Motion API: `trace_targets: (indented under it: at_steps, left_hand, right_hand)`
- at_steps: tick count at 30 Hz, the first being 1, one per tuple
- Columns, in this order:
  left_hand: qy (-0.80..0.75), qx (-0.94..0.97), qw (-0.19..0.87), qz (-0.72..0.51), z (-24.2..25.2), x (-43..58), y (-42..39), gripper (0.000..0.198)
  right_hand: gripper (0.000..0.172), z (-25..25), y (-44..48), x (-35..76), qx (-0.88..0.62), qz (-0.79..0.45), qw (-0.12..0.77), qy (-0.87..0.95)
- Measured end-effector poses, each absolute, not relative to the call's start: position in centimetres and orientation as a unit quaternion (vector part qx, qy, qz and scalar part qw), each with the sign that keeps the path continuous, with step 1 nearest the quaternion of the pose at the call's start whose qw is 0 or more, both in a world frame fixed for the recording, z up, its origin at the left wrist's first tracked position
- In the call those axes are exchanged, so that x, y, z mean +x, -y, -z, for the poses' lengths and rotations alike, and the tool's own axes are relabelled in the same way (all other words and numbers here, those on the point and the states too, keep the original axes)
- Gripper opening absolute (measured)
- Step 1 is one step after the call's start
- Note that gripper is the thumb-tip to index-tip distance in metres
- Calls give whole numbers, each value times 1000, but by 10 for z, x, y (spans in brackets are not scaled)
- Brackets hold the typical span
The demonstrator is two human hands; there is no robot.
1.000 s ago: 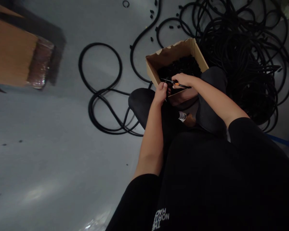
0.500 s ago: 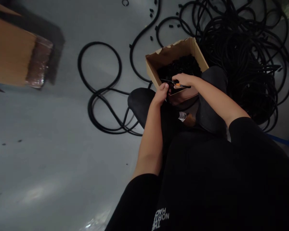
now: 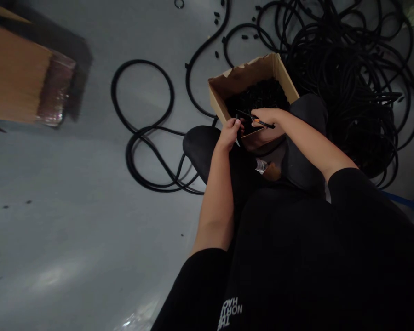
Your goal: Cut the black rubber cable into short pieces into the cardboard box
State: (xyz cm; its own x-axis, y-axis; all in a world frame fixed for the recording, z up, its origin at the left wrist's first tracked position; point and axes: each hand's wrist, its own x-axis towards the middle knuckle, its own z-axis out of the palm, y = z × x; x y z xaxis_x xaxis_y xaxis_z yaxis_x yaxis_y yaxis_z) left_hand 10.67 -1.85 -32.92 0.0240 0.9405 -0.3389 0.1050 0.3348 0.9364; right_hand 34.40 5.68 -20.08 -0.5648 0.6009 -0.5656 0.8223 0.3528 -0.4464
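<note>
My left hand (image 3: 229, 134) is closed around a black hose (image 3: 237, 116), whose end pokes up past the thumb. In my right hand (image 3: 266, 116) are scissors (image 3: 257, 120) with black and orange handles, their dark blades pointing left beside the hose end. Both hands are over the near left side of an open cardboard box (image 3: 221, 109). Many short black pieces (image 3: 262, 94) fill its bottom. The box stands between my knees. My fingers hide part of the hose and the scissors' handles.
A large tangled heap of black hose (image 3: 345, 82) lies at the right. Hose loops (image 3: 172, 92) spread over the grey floor at the left, with several small black pieces (image 3: 244, 37) beyond the box. Another cardboard box (image 3: 14, 73) stands at the far left.
The scissors and my right hand have moved slightly right, away from my left hand. The hose end now shows upright above my left thumb.
</note>
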Motion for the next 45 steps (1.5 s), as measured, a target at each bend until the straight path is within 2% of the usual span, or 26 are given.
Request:
trace_targets:
  at_steps: [2,6,14,22,26,30,37,45]
  left_hand:
    - [-594,435,568,-368,327,108,19,53]
    - [-594,416,578,-374,322,109,20,52]
    - [-610,393,581,-369,322,113,21,44]
    - [-571,468,559,-377,331,104,21,79]
    - [-576,479,545,-376,335,99,23,87]
    - [-569,493,546,-368,332,97,25,85]
    - [-562,510,552,-346,322,106,24,67]
    - [-565,510,552,-339,319,109,24,75]
  right_hand:
    - [30,202,-57,344,439,365,137,-809]
    - [30,208,-61,344,400,382,111,-826]
    - [45,204,-59,344,384,343,135,-846]
    - [47,191,-57,344,444,334,88,-827]
    - [45,187,-56,345,433,352,108,-823]
    - [40,184,-54,345,417,357,129,-826]
    - [36,194,-57,343,403,362,118,-832]
    - [39,199,-59,342,395,358,127,-836]
